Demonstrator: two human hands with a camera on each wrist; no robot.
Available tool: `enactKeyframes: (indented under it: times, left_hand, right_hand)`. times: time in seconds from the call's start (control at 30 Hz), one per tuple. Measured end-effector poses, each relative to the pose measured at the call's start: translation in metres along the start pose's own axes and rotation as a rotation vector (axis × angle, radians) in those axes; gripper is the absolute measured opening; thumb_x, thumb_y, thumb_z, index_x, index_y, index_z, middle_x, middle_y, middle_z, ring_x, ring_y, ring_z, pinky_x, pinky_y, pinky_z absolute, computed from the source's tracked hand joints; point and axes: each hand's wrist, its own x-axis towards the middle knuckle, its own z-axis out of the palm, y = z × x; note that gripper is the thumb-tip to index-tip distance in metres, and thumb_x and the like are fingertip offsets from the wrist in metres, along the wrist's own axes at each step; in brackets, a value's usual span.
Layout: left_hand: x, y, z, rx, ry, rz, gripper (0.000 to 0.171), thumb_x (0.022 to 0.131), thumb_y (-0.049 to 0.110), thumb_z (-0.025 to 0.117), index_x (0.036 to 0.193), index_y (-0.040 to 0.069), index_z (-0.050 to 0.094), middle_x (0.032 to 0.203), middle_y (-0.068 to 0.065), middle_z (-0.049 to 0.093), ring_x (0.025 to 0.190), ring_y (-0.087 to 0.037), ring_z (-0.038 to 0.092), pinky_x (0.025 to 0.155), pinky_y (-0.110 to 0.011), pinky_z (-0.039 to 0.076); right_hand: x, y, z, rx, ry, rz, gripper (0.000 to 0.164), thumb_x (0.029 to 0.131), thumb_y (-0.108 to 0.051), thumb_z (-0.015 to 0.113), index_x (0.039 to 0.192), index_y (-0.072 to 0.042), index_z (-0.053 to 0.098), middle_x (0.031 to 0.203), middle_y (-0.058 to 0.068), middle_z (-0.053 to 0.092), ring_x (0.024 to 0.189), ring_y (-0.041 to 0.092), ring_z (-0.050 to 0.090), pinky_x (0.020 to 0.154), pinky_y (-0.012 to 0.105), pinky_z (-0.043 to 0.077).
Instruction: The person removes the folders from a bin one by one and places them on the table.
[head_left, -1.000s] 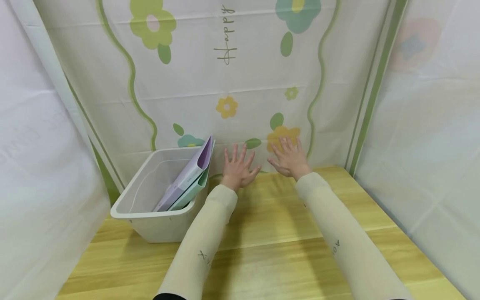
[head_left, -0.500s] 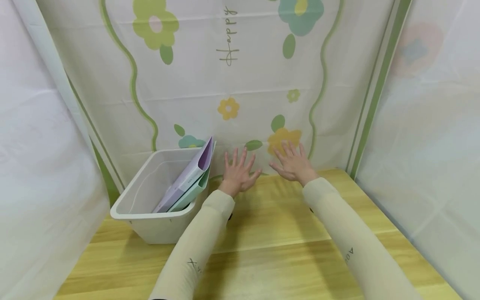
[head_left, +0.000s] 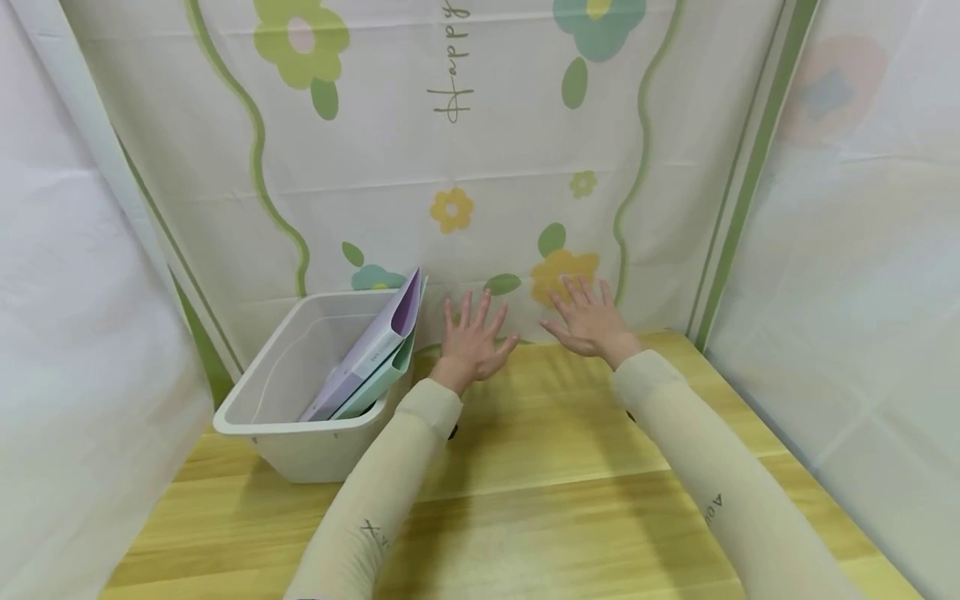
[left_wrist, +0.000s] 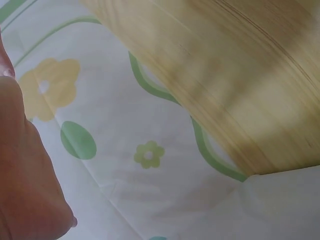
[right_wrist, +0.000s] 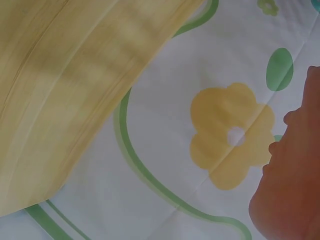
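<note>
head: bin (head_left: 296,450) at 8 o'clock; lilac folder (head_left: 358,361), mint folder (head_left: 381,383) lean toward 1, likely light, stiff, slick, hold protruding tops; spine print illegible; backdrop (head_left: 510,150) "Happy" sideways, 12; left hand (head_left: 471,343), right hand (head_left: 590,325) empty, fingers spread | L wrist: hand at 8, no text | R wrist: hand at 4, no text

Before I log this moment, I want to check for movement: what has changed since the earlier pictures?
The right hand has shifted slightly rightward and back toward the person; the left hand has drawn back very slightly. Nothing was taken hold of or let go. The pale bin stayed put on the table, the purple folder and green folder leaning inside.
</note>
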Motion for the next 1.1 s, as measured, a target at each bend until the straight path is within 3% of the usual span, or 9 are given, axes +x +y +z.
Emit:
enactKeyframes:
  times: [0.2,0.53,0.8,1.1]
  left_hand:
    - [-0.004,0.001,-0.002,-0.020,-0.002,0.003,0.069,0.105,0.065,0.013,0.165,0.033,0.003,0.171,-0.005,-0.005,0.156,-0.038,-0.010,0.119,-0.067,-0.003]
    - [-0.011,-0.001,-0.003,-0.019,-0.001,0.001,0.069,0.104,0.066,0.011,0.165,0.032,0.005,0.172,-0.006,0.000,0.157,-0.040,-0.003,0.118,-0.067,-0.006]
    - [-0.019,-0.002,-0.006,-0.071,-0.021,0.012,0.068,0.105,0.065,0.014,0.165,0.033,0.008,0.172,-0.005,-0.002,0.156,-0.039,-0.009,0.118,-0.066,-0.008]
    - [-0.025,-0.002,-0.016,-0.080,0.017,0.032,0.066,0.106,0.062,0.015,0.165,0.032,0.011,0.172,-0.006,0.002,0.156,-0.039,-0.009,0.118,-0.066,-0.008]
  right_hand:
    - [-0.004,0.005,-0.002,-0.004,0.015,0.011,0.074,0.107,-0.058,0.028,0.164,-0.013,0.016,0.170,0.020,0.001,0.155,0.045,-0.006,0.118,0.064,-0.012]
    - [-0.007,0.004,-0.004,-0.007,-0.006,-0.001,0.079,0.105,-0.065,0.019,0.165,-0.015,0.009,0.170,0.019,-0.004,0.155,0.041,-0.014,0.117,0.064,-0.013]
    - [-0.011,0.001,-0.004,0.018,-0.005,-0.019,0.078,0.105,-0.064,0.022,0.165,-0.014,0.011,0.170,0.020,-0.001,0.155,0.043,-0.010,0.117,0.064,-0.015]
    - [-0.009,0.000,-0.005,0.027,0.024,-0.047,0.077,0.106,-0.062,0.025,0.164,-0.013,0.015,0.171,0.018,-0.002,0.155,0.045,-0.005,0.117,0.064,-0.014]
